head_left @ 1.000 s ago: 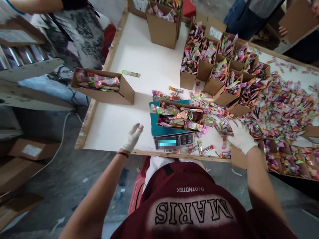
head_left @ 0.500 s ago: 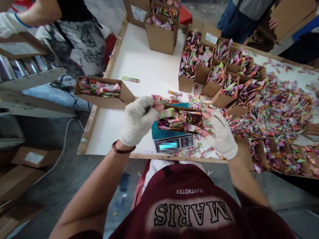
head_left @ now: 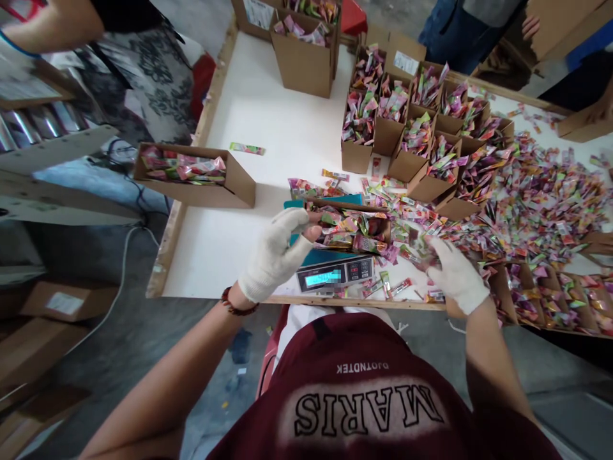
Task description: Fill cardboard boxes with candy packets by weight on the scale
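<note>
Low brown cardboard box (head_left: 354, 227) at centre frame, long side running left to right, heaped with crumpled bright sachets in pink, green, yellow and red. Sits on the teal platform of a scale (head_left: 335, 273), lit display facing the lower edge of the frame.

Left hand (head_left: 280, 252), in a white knit glove with bare fingertips, raised at the left end of the box; fingers loosely curled, thumb and forefinger close to the box's near corner. Cannot tell whether pinched on the cardboard or just touching it. Beaded bracelet at the wrist, forearm slanting down to the lower left.

Right hand (head_left: 453, 273), same kind of glove, right of the box and apart from it, lying over loose sachets (head_left: 536, 211) scattered on the white table (head_left: 268, 128). Fingers bent around a small blurred bunch of sachets (head_left: 419, 246); grip too smeared to judge firmly. Forearm dropping toward the lower right.

Second flat box (head_left: 191, 174) of sachets at left of centre, near the table's edge. Cluster of upright filled cartons (head_left: 412, 121) in the upper right. Other people's arms at the upper left and upper right corners.
</note>
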A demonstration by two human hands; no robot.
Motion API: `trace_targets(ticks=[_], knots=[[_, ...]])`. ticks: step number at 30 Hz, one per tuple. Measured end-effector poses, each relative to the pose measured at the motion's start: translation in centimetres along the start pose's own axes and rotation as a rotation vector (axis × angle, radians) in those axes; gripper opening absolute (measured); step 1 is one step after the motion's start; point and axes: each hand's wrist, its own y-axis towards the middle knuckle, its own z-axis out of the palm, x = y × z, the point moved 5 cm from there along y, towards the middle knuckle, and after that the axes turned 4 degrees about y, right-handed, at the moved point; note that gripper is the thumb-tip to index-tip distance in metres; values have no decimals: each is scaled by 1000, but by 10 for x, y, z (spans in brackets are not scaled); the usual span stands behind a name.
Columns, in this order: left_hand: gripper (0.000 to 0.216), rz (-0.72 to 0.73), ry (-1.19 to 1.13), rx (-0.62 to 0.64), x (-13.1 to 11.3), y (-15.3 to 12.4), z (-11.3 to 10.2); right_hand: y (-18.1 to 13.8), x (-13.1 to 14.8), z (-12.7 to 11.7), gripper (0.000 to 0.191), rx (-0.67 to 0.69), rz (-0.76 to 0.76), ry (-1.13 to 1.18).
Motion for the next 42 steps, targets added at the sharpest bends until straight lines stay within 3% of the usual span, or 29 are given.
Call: trace_targets(ticks=[2, 6, 9, 11, 13, 16, 19, 21, 23, 28, 30, 33, 36, 38, 40, 42], knots=[[33, 83, 58, 55, 4, 5, 12, -1, 11, 19, 58, 64, -31, 71], [51, 284, 182, 198, 3, 13, 48, 18, 72, 45, 42, 29, -228, 69], [81, 361, 325, 399, 9, 12, 77, 34, 99, 36, 32, -44, -334, 142], [94, 357, 377, 461, 13, 12, 84, 38, 97, 14, 27, -99, -360, 292], [98, 354, 364, 425, 11, 14, 76, 34, 83, -13, 21, -140, -348, 419], [85, 337, 262, 294, 5, 20, 45, 21, 56, -48, 17, -192, -282, 477], [66, 240, 177, 187, 3, 25, 11, 10, 38, -61, 13, -263, -185, 518], [58, 163, 111, 143, 1, 26, -1, 6, 36, -57, 13, -303, -137, 587], [55, 124, -2, 170, -7, 25, 1, 6, 46, -48, 12, -321, -133, 677], [62, 159, -278, 377, -45, 26, 40, 22, 93, -32, 11, -322, -189, 881], [45, 137, -229, 357, -51, 30, 46, 32, 102, -32, 9, -394, -205, 925], [23, 53, -26, 293, -39, 32, 35, 47, 92, -28, 10, -526, -167, 923], [12, -40, 141, 253, -14, 25, 11, 60, 72, -9, 17, -452, -83, 768], [12, -83, 160, 227, -3, 20, -3, 61, 65, 4, 34, -369, -89, 597], [15, -95, 145, 216, -2, 16, -7, 54, 67, 10, 43, -321, -137, 524], [15, -63, 129, 211, -13, 15, 0, 45, 77, 9, 44, -253, -198, 613]])
